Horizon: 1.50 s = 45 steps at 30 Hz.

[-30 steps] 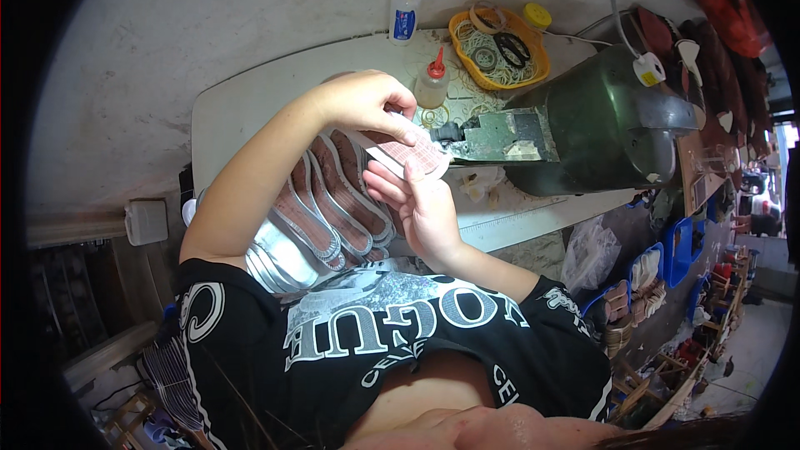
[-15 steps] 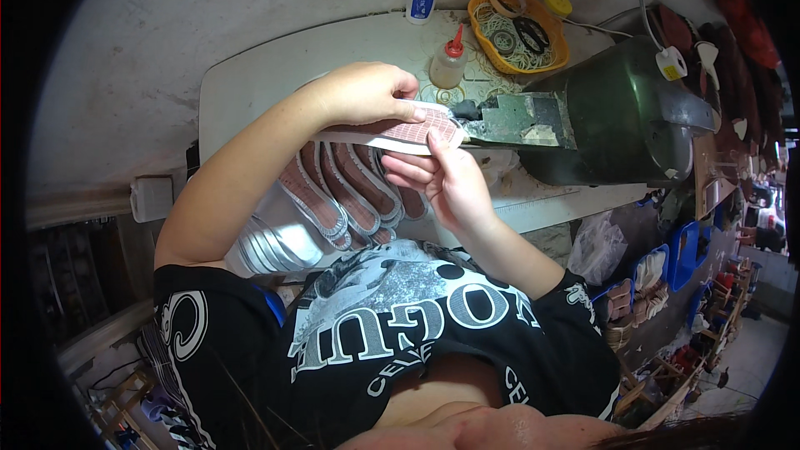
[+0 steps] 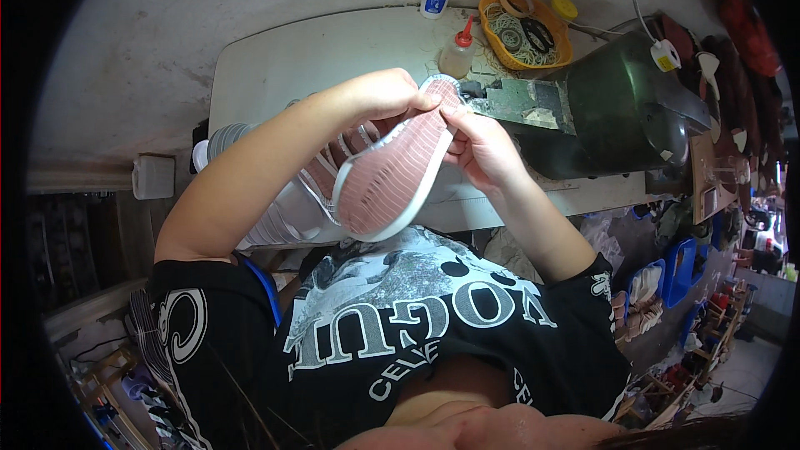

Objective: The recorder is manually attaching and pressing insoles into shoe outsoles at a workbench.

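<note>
Pink sole is up in both hands, thumbs nearly meeting at its narrower end. The left hand has it pinched by the edge from the left, thumb on the pink face. Right hand is pinching the opposite edge, thumb on the near face and the other fingers bent in behind; how exactly those sit, can't tell.

The rounded tip pokes out just past the thumbs, and the wide end hangs down below the fingers toward the shirt. With all the grip up top, I'd go light, since that big end looks floppy and could swing or crease. Maybe let the fingers behind take the weight so the thumbs are free to press.

For the pale rim, I'd work it in short bits between the thumbs, even pressure both sides, no tugging at the pink stuff or it'll probably pucker.

Watch the machine too: its arm is right by the tip, just beyond the right fingertips, and I can't tell if they touch. Glue bottle is near as well, beyond the thumbs, so small wrist turns would be my pick.
</note>
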Tool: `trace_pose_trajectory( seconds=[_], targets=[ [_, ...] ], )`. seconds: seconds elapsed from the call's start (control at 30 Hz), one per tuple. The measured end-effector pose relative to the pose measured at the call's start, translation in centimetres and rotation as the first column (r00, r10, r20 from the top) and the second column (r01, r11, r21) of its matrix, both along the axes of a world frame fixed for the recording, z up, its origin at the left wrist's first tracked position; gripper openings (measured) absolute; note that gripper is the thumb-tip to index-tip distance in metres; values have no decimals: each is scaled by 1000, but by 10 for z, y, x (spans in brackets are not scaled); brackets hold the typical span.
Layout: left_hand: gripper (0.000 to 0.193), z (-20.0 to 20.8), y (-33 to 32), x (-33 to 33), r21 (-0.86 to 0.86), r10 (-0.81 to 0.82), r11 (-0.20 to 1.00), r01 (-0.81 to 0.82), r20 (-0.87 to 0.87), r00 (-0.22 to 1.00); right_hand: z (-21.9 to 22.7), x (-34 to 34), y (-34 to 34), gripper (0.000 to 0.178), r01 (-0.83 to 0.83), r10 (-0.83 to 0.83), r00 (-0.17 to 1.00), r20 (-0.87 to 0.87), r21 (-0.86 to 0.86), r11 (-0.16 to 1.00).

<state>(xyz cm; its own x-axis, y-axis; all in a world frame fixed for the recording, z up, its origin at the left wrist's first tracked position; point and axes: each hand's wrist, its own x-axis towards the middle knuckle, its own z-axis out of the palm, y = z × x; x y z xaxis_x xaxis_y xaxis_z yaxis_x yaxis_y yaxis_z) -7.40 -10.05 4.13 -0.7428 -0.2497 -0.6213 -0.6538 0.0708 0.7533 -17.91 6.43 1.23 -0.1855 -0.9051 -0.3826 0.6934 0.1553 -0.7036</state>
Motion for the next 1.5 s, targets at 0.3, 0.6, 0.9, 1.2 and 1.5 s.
trace_pose_trajectory(
  seconds=[0.3, 0.6, 0.9, 1.2, 1.5],
  targets=[
    [55, 4, 6, -2, 164, -1, 986, -1, 9, 1000, 17, 0, 71, 29, -303, 317, 937, -148, 107, 947],
    [58, -37, -34, -16, -180, 128, 968, -177, -257, 958, -10, 27, 46, 21, 99, -96, 992, -87, 22, 995],
    [58, -23, 10, 9, 454, 444, 844, -284, -297, 845, -8, 28, 10, 26, 206, -207, 978, -19, -15, 978],
    [79, 9, -5, -2, 157, 367, 930, -333, -344, 864, -4, 42, 12, 28, 156, -157, 987, 26, 13, 988],
    [57, -5, -72, -40, -276, -441, 883, 381, -206, 874, 9, 37, -5, 40, 198, -199, 980, 30, 25, 980]
  ],
)
